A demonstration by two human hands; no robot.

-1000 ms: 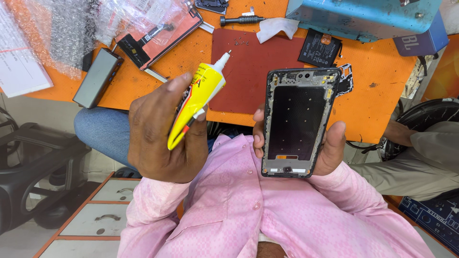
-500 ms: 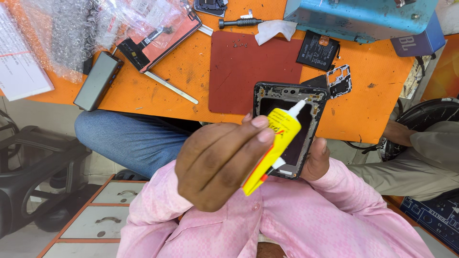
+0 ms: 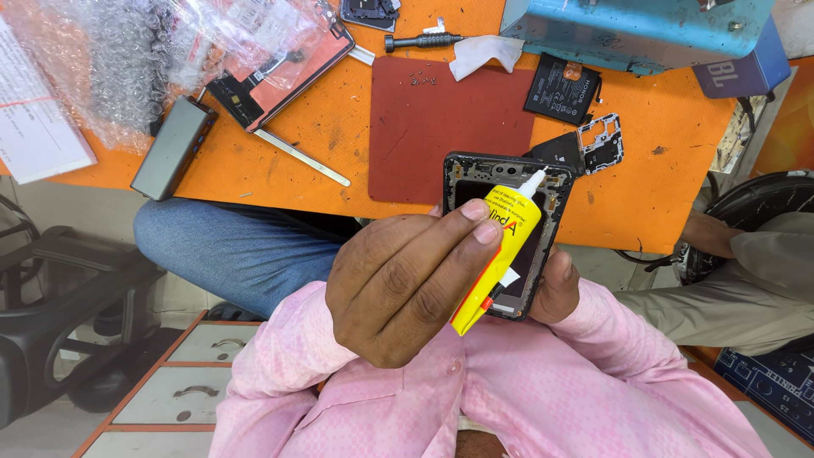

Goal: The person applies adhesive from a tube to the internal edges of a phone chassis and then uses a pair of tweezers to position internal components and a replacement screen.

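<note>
Head view is showing the left hand pinching a yellow glue tube, now brought across over the phone frame, nozzle reaching its top edge. The right hand is gripping that frame above the lap, off the table, so gluing looks ready to begin.

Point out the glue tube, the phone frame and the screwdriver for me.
glue tube (image 3: pixel 502 246), head view, on the middle of its yellow body.
phone frame (image 3: pixel 475 174), head view, on its top left edge.
screwdriver (image 3: pixel 424 41), head view, on its dark handle, lying on the orange table.

Glossy yellow plastic glue tube; matt red mat.
</note>
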